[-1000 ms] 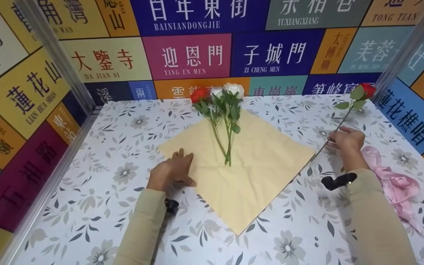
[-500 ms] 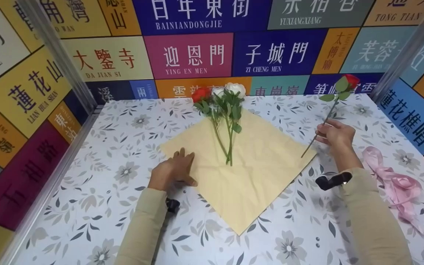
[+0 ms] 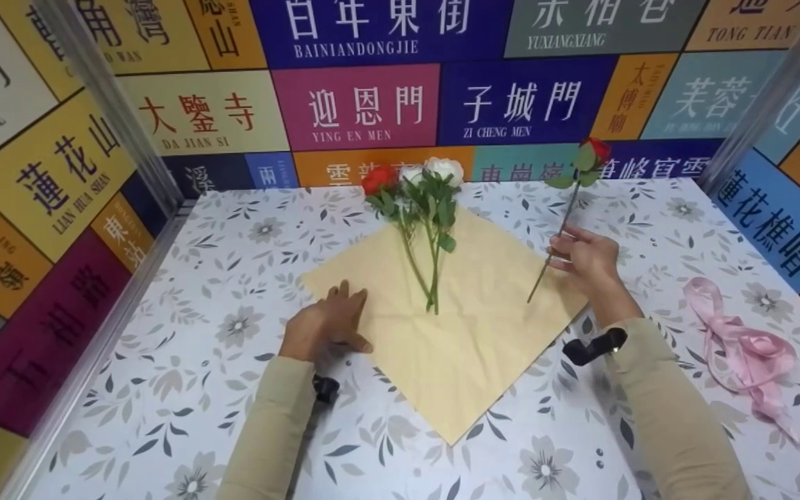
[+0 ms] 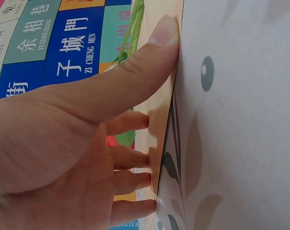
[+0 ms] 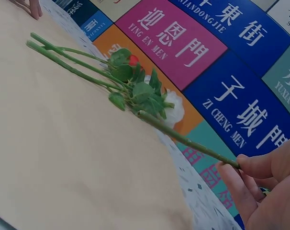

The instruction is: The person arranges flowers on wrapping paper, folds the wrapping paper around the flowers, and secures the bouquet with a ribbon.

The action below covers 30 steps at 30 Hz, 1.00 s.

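My right hand [image 3: 591, 260] pinches the stem of a red rose [image 3: 594, 154] between thumb and fingers. The rose is held above the right part of a tan sheet of wrapping paper [image 3: 469, 368], bloom up and stem end slanting down to the left. On the paper lie a second red rose [image 3: 378, 180] and white roses [image 3: 444, 170], their green stems crossing near the paper's middle. My left hand [image 3: 327, 319] rests with spread fingers on the paper's left edge. In the left wrist view the thumb [image 4: 150, 62] and fingertips touch the paper.
A pink ribbon [image 3: 754, 351] lies loosely heaped on the table at the right. White floral cloth [image 3: 233, 389] covers the table. Panels with printed street names [image 3: 372, 104] stand behind and at both sides.
My right hand has moved left with the red rose, from beside the paper's right corner to over the paper. The left hand stays where it was.
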Each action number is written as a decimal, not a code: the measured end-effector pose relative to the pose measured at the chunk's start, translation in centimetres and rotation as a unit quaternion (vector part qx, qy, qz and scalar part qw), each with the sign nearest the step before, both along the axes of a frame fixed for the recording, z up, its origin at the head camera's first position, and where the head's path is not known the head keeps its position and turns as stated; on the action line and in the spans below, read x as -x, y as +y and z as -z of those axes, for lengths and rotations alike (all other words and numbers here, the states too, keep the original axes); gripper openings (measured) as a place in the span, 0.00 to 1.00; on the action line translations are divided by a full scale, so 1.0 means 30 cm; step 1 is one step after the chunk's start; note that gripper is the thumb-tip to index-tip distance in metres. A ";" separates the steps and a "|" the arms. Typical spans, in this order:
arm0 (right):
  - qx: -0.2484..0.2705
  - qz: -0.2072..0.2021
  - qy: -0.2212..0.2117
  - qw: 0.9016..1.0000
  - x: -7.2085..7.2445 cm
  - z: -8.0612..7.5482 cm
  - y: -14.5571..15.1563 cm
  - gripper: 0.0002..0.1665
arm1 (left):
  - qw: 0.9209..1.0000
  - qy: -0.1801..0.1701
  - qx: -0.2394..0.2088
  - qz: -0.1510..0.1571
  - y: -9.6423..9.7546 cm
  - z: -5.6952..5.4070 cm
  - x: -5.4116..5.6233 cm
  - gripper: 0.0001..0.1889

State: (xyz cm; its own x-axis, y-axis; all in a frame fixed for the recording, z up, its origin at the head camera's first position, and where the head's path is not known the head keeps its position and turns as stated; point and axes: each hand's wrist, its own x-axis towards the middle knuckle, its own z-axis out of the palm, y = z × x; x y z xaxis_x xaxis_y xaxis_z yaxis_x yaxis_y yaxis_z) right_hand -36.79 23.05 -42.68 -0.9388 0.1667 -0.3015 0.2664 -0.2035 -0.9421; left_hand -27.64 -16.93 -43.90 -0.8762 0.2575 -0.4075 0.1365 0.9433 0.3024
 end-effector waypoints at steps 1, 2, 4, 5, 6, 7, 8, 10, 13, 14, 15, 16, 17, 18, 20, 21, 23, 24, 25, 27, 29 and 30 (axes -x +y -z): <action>-0.003 -0.004 0.003 1.000 0.000 0.003 -0.015 0.39 | 1.000 -0.002 -0.002 0.000 0.000 0.002 0.000 0.55; -0.004 -0.009 0.005 1.000 0.000 0.006 -0.029 0.39 | 1.000 -0.002 -0.004 0.001 -0.001 0.003 0.000 0.55; -0.019 -0.016 0.007 1.000 0.003 0.013 -0.056 0.39 | 1.000 -0.004 -0.009 0.000 -0.003 0.006 0.000 0.55; -0.025 -0.019 0.007 0.999 0.004 0.015 -0.070 0.39 | 1.000 -0.004 -0.012 -0.001 -0.004 0.007 0.000 0.55; -0.029 -0.020 0.007 0.999 0.005 0.016 -0.083 0.39 | 1.000 -0.004 -0.013 -0.003 -0.005 0.008 0.000 0.55; -0.033 -0.024 0.008 0.999 0.007 0.018 -0.096 0.39 | 1.000 -0.006 -0.013 -0.004 -0.006 0.008 0.001 0.55; -0.033 -0.027 0.009 0.999 0.009 0.020 -0.108 0.38 | 1.000 -0.009 -0.015 -0.009 -0.006 0.008 0.000 0.55; -0.032 -0.034 0.012 0.999 0.012 0.022 -0.132 0.38 | 0.999 -0.018 -0.019 -0.022 -0.006 0.007 -0.001 0.55; -0.035 -0.045 0.020 0.998 0.018 0.026 -0.170 0.37 | 0.999 -0.025 -0.017 -0.030 -0.005 0.005 -0.002 0.55; -0.034 -0.048 0.022 0.998 0.020 0.028 -0.183 0.36 | 0.999 -0.026 -0.015 -0.031 -0.004 0.005 -0.003 0.55; -0.035 -0.049 0.024 0.998 0.023 0.030 -0.196 0.36 | 0.999 -0.023 -0.014 -0.030 -0.004 0.005 -0.002 0.55; -0.035 -0.051 0.025 0.998 0.025 0.033 -0.209 0.36 | 0.999 -0.021 -0.013 -0.027 -0.003 0.005 -0.002 0.55; -0.037 -0.052 0.025 0.998 0.028 0.035 -0.223 0.36 | 0.999 -0.018 -0.013 -0.026 -0.002 0.005 -0.003 0.55; -0.035 -0.052 0.024 0.998 0.030 0.038 -0.237 0.36 | 0.999 -0.015 -0.013 -0.025 -0.002 0.005 -0.003 0.55; -0.028 -0.055 0.018 0.998 0.035 0.045 -0.265 0.36 | 1.000 -0.014 -0.012 -0.023 0.000 0.003 -0.004 0.55; -0.023 -0.056 0.015 0.998 0.037 0.049 -0.278 0.36 | 1.000 -0.014 -0.013 -0.023 0.000 0.002 -0.005 0.55; -0.019 -0.059 0.010 0.998 0.042 0.056 -0.302 0.36 | 1.000 -0.014 -0.012 -0.022 0.001 0.001 -0.006 0.55; -0.019 -0.059 0.009 0.998 0.044 0.059 -0.314 0.36 | 1.000 -0.015 -0.012 -0.022 0.001 0.000 -0.006 0.55; -0.024 -0.061 0.008 0.998 0.046 0.063 -0.325 0.36 | 1.000 -0.016 -0.012 -0.023 0.001 0.000 -0.006 0.55; -0.040 -0.063 0.007 0.997 0.050 0.071 -0.343 0.35 | 1.000 -0.017 -0.010 -0.022 0.002 0.000 -0.005 0.55; -0.054 -0.064 0.004 0.996 0.054 0.079 -0.357 0.35 | 1.000 -0.018 -0.007 -0.021 0.003 0.000 -0.004 0.55; -0.065 -0.065 0.000 0.996 0.055 0.084 -0.364 0.35 | 0.999 -0.021 -0.009 -0.024 0.002 0.000 -0.004 0.55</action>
State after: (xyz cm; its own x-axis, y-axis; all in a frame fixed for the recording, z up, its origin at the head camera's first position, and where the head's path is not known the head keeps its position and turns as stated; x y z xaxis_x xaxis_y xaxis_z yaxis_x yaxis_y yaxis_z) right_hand -38.44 12.13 -45.19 -0.9549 0.0806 -0.2858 0.2831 -0.0431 -0.9581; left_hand -27.51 -16.86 -43.91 -0.8696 0.2225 -0.4408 0.0772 0.9430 0.3237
